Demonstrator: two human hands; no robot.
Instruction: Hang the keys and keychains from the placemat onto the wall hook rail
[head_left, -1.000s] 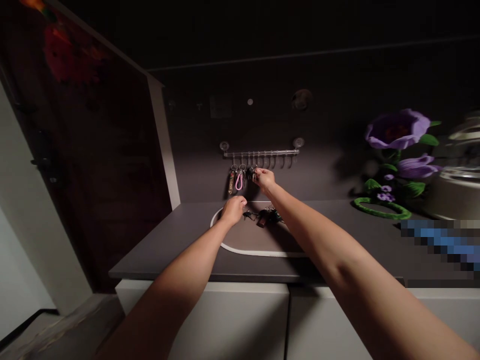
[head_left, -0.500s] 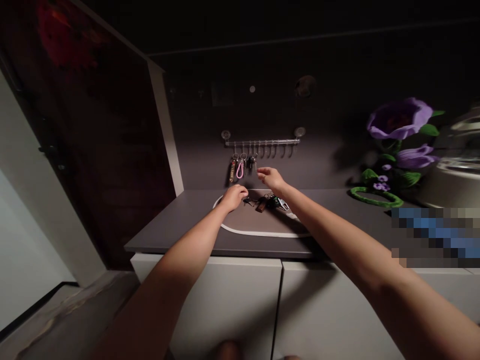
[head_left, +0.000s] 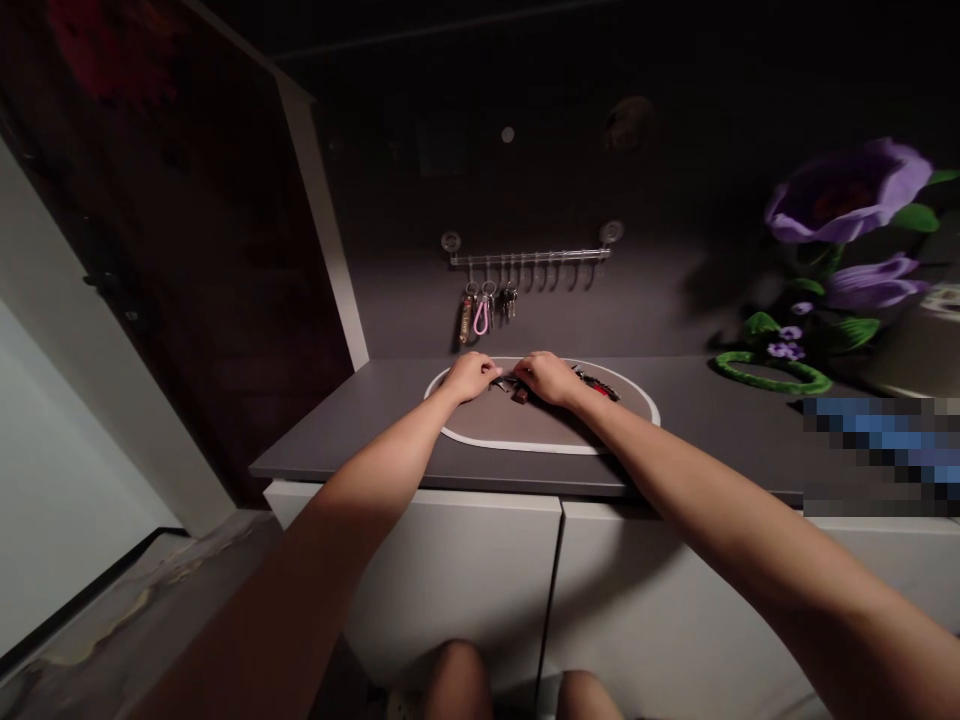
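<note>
An oval brown mat (head_left: 510,430) with a white rim lies on the grey counter. Above its left part, my left hand (head_left: 471,377) is closed on a small dark bunch of keys (head_left: 501,384). My right hand (head_left: 546,378) is just to the right, low over the mat, its fingers pressed together at the pile; what they hold, if anything, is hidden. Between the hands lies a small brown fob (head_left: 520,396). Black and red key items (head_left: 598,388) show beyond my right wrist. Several keys (head_left: 509,300) and a pink loop (head_left: 481,318) hang from the clear hook rail (head_left: 532,258).
Purple flowers with a green ring base (head_left: 772,375) stand on the counter at the right, beside a pale lampshade (head_left: 922,345). White cabinet doors (head_left: 457,570) are below the counter edge. A dark door (head_left: 202,280) is at the left.
My right hand has come down from beside the hanging keys to the items on the mat. My left hand has stayed over the mat's left part. The view has shifted slightly.
</note>
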